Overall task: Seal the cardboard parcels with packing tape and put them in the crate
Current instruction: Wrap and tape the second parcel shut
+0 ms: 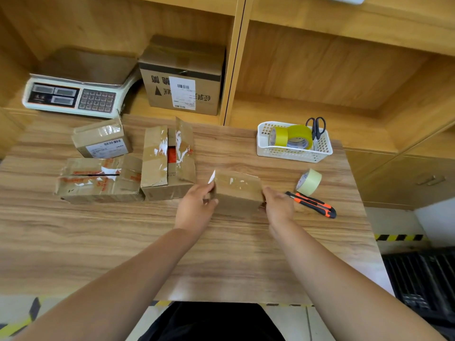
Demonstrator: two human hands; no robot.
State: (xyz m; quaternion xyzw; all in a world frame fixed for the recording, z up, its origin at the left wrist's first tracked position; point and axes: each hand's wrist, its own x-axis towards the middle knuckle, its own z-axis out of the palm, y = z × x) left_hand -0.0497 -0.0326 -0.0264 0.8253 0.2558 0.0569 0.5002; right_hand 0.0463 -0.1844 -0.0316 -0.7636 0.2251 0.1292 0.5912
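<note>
- Item: small parcel point(237, 190) — left hand point(197, 205) and right hand point(278, 205) grip its ends, fingers curled round.
- Advised: square flaps flush, seam uppermost — then reach for the nearby tape roll point(309, 182).

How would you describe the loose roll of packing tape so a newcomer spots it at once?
Look to the right side of the wooden table, in front of the white plastic basket. The pale yellow tape roll stands on edge beside the orange and black utility knife. Unlike the two brighter yellow rolls, it sits outside the basket.
</note>
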